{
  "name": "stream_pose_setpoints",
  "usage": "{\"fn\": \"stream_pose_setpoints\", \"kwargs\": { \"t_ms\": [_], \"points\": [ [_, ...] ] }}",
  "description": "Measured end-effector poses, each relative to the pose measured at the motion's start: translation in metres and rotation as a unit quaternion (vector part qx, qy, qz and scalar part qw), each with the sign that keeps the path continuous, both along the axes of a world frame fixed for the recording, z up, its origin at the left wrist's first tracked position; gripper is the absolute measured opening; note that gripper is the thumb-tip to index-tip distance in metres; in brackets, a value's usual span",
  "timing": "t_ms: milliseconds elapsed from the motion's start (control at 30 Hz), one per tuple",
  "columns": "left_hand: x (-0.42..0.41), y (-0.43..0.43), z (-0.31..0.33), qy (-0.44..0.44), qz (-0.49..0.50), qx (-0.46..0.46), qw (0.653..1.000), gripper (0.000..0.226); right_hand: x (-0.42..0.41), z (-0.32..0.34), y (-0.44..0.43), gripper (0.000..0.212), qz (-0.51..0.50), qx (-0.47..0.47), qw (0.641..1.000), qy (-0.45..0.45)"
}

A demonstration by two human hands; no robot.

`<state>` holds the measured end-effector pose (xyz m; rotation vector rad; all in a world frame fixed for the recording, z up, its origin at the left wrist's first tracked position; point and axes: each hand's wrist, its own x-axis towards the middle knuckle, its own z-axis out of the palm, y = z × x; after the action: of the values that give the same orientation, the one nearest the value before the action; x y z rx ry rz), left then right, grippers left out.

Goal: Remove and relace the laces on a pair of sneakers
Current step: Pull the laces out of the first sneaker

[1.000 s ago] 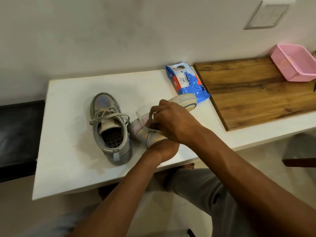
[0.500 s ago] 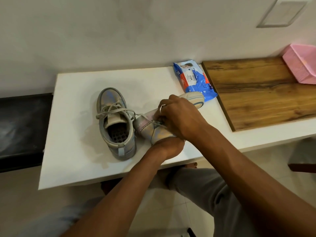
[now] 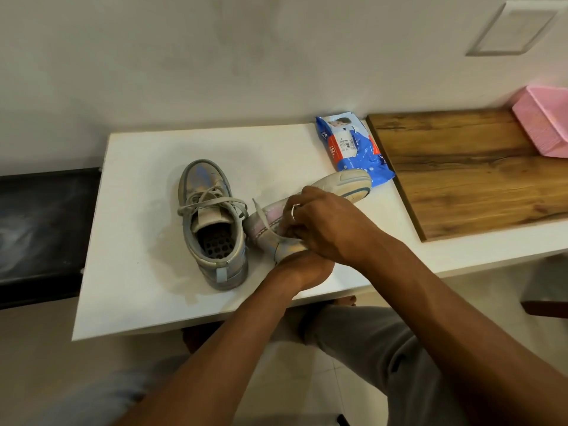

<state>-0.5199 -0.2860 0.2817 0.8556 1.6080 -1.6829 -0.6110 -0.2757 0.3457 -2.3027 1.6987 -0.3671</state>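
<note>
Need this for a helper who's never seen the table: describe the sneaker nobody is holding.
Find the white table against the wall. On its left half stands a silvery sneaker, toe toward the wall. Unlike its tilted twin, it sits untouched and laced.

Lace (image 3: 261,214) runs under right hand (image 3: 322,224), eyelets of held sneaker (image 3: 349,183) hidden — left hand (image 3: 302,269) fingers out of sight; pink basket (image 3: 544,127) cut by edge.
</note>
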Motion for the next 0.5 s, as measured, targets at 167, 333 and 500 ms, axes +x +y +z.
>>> {"fn": "stream_pose_setpoints", "kwargs": {
  "t_ms": [167, 333, 500],
  "points": [
    [-0.002, 0.001, -0.001, 0.093, 0.066, 0.103, 0.988, 0.035, -0.011, 0.004, 0.000, 0.019, -0.040, -0.024, 0.999, 0.009],
    [-0.001, 0.001, 0.003, 0.065, 0.062, 0.111, 0.990, 0.032, -0.014, 0.010, 0.009, 0.022, -0.021, 0.020, 0.999, 0.024],
    [-0.003, 0.003, 0.015, 0.023, -0.039, 0.014, 0.999, 0.038, -0.025, 0.004, 0.008, 0.018, -0.084, 0.032, 0.996, 0.020]
  ]
}}
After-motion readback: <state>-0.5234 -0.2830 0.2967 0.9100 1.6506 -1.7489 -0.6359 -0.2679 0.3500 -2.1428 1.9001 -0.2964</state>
